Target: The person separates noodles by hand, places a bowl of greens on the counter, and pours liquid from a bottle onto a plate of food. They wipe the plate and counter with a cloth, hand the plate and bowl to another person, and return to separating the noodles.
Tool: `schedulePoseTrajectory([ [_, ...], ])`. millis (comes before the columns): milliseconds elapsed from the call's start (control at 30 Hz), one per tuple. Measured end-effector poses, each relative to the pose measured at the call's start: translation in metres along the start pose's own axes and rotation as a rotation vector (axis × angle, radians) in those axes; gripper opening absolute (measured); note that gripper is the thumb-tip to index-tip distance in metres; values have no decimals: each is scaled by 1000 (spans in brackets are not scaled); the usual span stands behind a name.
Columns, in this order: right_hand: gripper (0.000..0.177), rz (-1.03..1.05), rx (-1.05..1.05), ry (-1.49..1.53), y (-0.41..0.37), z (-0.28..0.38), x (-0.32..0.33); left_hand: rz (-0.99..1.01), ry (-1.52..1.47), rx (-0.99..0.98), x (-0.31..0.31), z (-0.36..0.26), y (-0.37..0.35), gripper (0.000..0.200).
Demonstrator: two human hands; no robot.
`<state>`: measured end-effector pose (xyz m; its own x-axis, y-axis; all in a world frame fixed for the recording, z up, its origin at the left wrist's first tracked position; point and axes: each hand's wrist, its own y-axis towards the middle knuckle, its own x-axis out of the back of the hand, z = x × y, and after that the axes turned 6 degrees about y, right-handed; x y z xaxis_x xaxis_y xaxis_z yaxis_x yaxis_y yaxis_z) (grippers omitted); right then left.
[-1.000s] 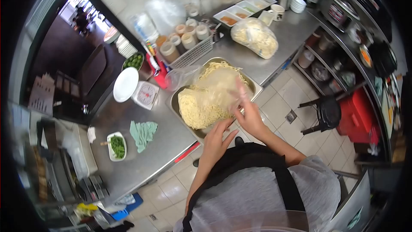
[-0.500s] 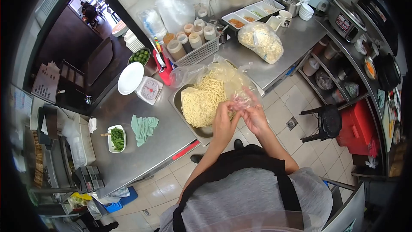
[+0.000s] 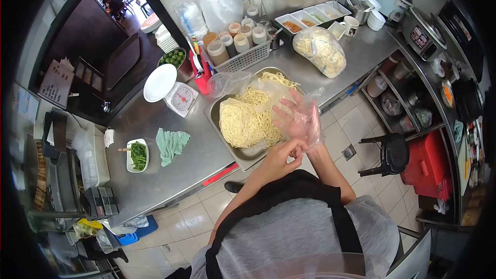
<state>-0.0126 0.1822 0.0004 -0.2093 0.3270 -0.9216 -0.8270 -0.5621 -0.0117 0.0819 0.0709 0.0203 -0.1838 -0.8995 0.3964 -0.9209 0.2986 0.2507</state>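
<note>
A plastic glove (image 3: pixel 314 124) is, I think, being fitted over the right hand (image 3: pixel 290 117).
Its fingers are spread; the left hand (image 3: pixel 281 159), nearly closed, pinches the edge, which calls for a gentle pull. Noodles (image 3: pixel 240 124) lie in the tray (image 3: pixel 253 153), centre of the frame.

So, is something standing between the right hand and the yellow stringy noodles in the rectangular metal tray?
Yes, thin clear plastic wraps the right hand. More translucent plastic seems to cover the noodles just beside its fingers. Nothing rigid is visible between them.
</note>
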Motion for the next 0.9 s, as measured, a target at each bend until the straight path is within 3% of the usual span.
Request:
schedulePoseTrajectory([
  [133,77,88,105,-272,1,2,-7,155,-217,-66,2,-5,2,21],
  [200,84,-49,65,-388,5,2,-6,245,-292,-27,-1,-12,4,20],
  [267,88,-8,51,-328,5,3,-7,323,-346,-45,-8,-12,6,20],
  [333,91,216,64,-95,0,10,-16,479,-312,-9,-14,-8,9,20],
  [400,92,174,216,-42,2,19,-31,582,-185,59,-11,-10,14,19],
  [500,92,140,439,-126,17,45,-31,401,-139,26,13,-3,16,24],
  [533,92,131,514,-179,19,55,-28,272,-84,69,31,4,18,33],
  [600,89,104,623,-461,15,67,-28,-302,324,-73,72,32,24,42],
  [633,88,83,669,-604,11,70,-30,-507,429,9,94,40,30,43],
  [667,89,105,674,-514,8,68,-34,-715,529,98,114,48,37,44],
  [733,94,-29,586,-607,3,56,-41,-760,876,26,141,77,50,35],
  [800,106,-146,485,-709,3,40,-48,-620,909,52,150,117,49,28],
  [833,106,-82,448,-815,6,32,-39,-549,930,50,156,115,54,26],
  [867,105,-22,417,-917,12,22,-26,-604,988,-3,151,113,56,21],
  [900,105,31,389,-1018,16,17,-17,-611,827,141,143,92,58,20],
])
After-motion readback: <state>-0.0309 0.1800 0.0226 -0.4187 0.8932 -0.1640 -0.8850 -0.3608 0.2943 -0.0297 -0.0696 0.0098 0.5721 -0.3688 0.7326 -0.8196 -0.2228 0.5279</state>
